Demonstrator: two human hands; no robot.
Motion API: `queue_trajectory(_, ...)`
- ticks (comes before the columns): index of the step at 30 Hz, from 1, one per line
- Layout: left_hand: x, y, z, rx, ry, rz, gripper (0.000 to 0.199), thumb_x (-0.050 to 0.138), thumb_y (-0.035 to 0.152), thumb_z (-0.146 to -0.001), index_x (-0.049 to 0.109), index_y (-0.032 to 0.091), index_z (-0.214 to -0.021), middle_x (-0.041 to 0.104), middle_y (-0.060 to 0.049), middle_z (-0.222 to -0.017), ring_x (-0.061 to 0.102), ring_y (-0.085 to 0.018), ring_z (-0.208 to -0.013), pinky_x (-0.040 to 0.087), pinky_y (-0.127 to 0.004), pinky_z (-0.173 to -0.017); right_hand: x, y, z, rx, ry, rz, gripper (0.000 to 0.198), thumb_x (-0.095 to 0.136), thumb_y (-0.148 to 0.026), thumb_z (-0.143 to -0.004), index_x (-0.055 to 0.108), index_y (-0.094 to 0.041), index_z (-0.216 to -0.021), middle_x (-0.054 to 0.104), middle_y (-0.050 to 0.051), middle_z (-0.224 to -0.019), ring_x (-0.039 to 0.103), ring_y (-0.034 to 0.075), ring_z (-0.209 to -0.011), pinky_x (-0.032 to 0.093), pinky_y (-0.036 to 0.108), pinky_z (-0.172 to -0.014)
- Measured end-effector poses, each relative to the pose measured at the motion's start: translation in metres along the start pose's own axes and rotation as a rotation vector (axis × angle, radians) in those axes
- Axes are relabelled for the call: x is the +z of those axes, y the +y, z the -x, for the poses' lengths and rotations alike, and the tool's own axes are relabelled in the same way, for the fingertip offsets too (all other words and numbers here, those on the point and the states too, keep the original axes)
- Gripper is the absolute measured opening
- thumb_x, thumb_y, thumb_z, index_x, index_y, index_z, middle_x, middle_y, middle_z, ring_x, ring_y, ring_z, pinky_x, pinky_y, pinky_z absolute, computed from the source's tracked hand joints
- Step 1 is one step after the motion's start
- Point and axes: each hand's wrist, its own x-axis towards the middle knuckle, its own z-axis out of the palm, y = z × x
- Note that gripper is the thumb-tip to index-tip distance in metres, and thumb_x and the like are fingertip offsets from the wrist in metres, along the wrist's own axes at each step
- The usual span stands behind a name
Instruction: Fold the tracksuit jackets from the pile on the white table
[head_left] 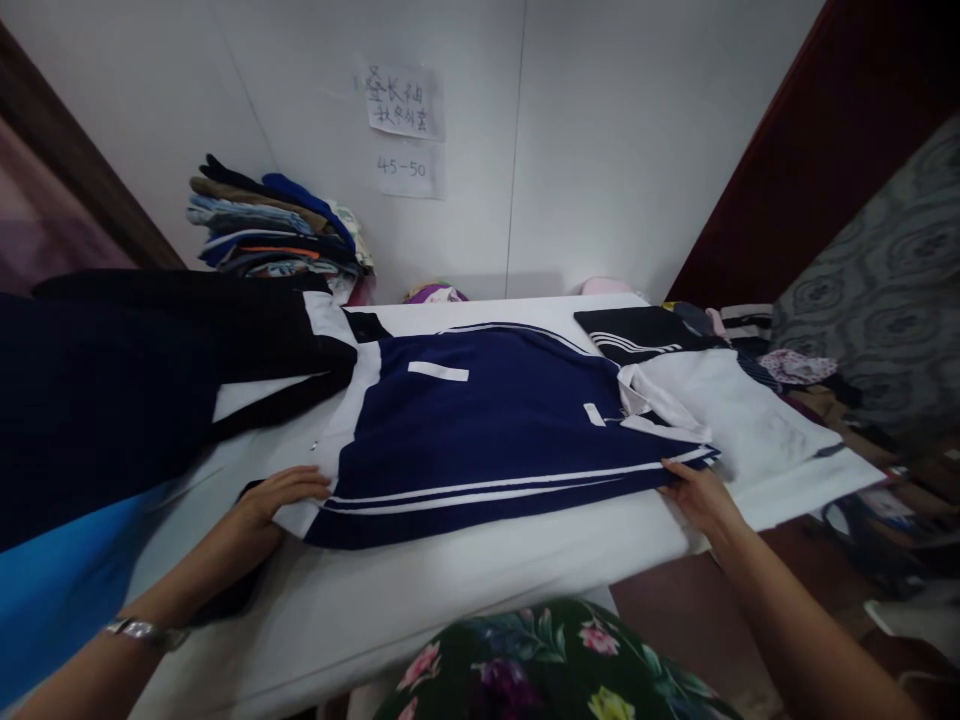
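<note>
"How far?"

"I judge spreading nearly done: the jacket (480, 420) lies flat between both hands, body unfolded. Right hand (703, 502) pinches the striped edge (525, 484); left hand (271, 508) touches the hem (361, 392), grip I cannot tell."

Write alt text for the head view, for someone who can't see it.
A left hand and a right hand touch the near edge of a white-collared navy top spread on a white table. Folded clothes are stacked behind, at picture left.

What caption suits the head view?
Left hand and right hand at the edge of a white-collared navy top on a table.
</note>
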Motion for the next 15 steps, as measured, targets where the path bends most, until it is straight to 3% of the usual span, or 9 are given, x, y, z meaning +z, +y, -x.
queue_trajectory(3,-0.007,-0.017,0.007,-0.019,-0.152,0.12,0.063,0.039,0.018,-0.052,0.071,0.027,-0.105,0.066,0.005,-0.126,0.053,-0.019,-0.128,0.037,-0.043,-0.112,-0.016,-0.003,0.001,-0.007,-0.026,0.026,0.034,0.077,-0.015,-0.062,0.059,-0.02,-0.091,0.07,0.002,-0.087,0.069,0.017,-0.07,0.064,0.032,-0.062)
queue_trajectory(4,-0.009,-0.022,0.009,-0.062,-0.134,0.121,0.062,0.039,0.02,-0.056,0.07,0.028,-0.108,0.065,0.006,-0.128,0.051,-0.019,-0.129,0.035,-0.045,-0.114,-0.022,-0.005,0.001,-0.057,0.007,0.046,0.035,0.077,-0.018,-0.063,0.059,-0.021,-0.093,0.069,0.002,-0.09,0.069,0.018,-0.075,0.064,0.034,-0.067)
queue_trajectory(7,-0.01,-0.021,0.007,-0.142,-0.005,0.099,0.055,0.039,0.026,-0.067,0.067,0.032,-0.113,0.062,0.007,-0.132,0.05,-0.02,-0.13,0.033,-0.047,-0.114,-0.026,-0.01,0.009,-0.4,0.264,0.226,0.044,0.075,-0.026,-0.067,0.059,-0.023,-0.108,0.067,0.004,-0.109,0.066,0.021,-0.099,0.058,0.042,-0.088)
queue_trajectory(9,-0.004,-0.002,-0.004,-0.122,0.058,0.1,0.048,0.038,0.033,-0.075,0.065,0.032,-0.115,0.061,0.006,-0.134,0.05,-0.02,-0.13,0.035,-0.045,-0.113,-0.012,-0.013,0.019,-0.69,0.302,0.444,0.045,0.069,-0.033,-0.074,0.059,-0.023,-0.117,0.062,0.008,-0.125,0.059,0.024,-0.116,0.049,0.045,-0.1)
queue_trajectory(12,0.016,0.042,-0.03,0.009,0.038,0.065,0.048,0.039,0.048,-0.083,0.065,0.025,-0.116,0.061,-0.002,-0.134,0.047,-0.022,-0.133,0.037,-0.044,-0.112,0.027,-0.015,0.03,-1.046,-0.006,0.749,0.037,0.056,-0.038,-0.088,0.061,-0.023,-0.121,0.058,0.01,-0.135,0.051,0.024,-0.128,0.039,0.047,-0.109)
queue_trajectory(15,0.043,0.071,-0.049,0.124,-0.023,-0.129,0.051,0.037,0.047,-0.086,0.065,0.018,-0.118,0.057,-0.011,-0.138,0.04,-0.03,-0.137,0.033,-0.054,-0.112,0.055,-0.009,0.026,-1.103,-0.249,1.087,0.043,0.047,-0.039,-0.094,0.055,-0.023,-0.133,0.049,0.011,-0.145,0.037,0.025,-0.139,0.028,0.051,-0.114)
